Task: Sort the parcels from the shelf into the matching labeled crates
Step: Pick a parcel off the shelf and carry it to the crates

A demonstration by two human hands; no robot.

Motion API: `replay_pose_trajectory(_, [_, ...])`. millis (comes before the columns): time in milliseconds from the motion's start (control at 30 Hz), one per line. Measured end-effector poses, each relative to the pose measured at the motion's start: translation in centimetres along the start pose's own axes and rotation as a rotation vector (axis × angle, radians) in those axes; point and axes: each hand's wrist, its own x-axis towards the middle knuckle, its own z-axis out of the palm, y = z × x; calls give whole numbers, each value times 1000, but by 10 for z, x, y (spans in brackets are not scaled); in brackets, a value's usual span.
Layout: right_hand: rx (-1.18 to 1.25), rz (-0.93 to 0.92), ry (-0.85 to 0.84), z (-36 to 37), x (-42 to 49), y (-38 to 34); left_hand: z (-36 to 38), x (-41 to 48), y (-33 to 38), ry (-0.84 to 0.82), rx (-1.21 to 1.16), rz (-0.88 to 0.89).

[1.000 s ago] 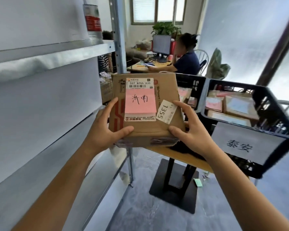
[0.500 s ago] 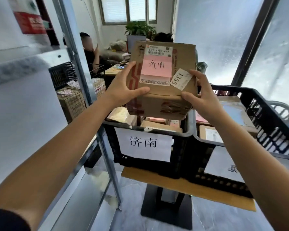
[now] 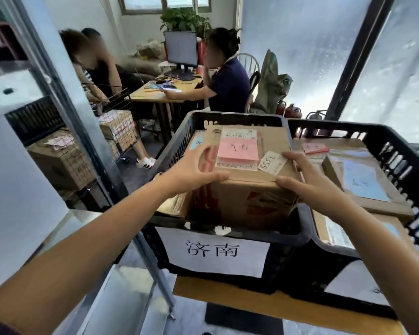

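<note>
parcel point(image 3: 249, 201) base hidden in crate point(image 3: 288, 250), pink note point(image 3: 237, 149) blurred, second label point(image 3: 348, 281) partly covered

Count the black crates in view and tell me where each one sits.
3. The 济南 crate is at centre, with the held box partly inside. The right crate is beside it. The left crate is behind the shelf post. Others may be hidden out of frame.

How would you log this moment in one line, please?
box: partly inside labeled crate | left hand: holds box | right hand: holds box
</note>
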Motion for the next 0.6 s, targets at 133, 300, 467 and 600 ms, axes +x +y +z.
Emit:
replay_pose_trajectory(133, [-112, 36, -111, 6, 5, 8, 9, -3, -10, -61, 76, -36])
replay_pose_trajectory(300, [-407, 63, -178, 4, 3, 3, 10, -9, -10, -76, 245, -18])
replay_pose_trajectory(467, [-472, 49, -223, -3, -2, 1, 8, -15, -9, -126, 322, 21])
replay_pose_trajectory(600, [-488, -22, -195, 5, 4, -4, 10, -8, -5, 47, 395, 94])
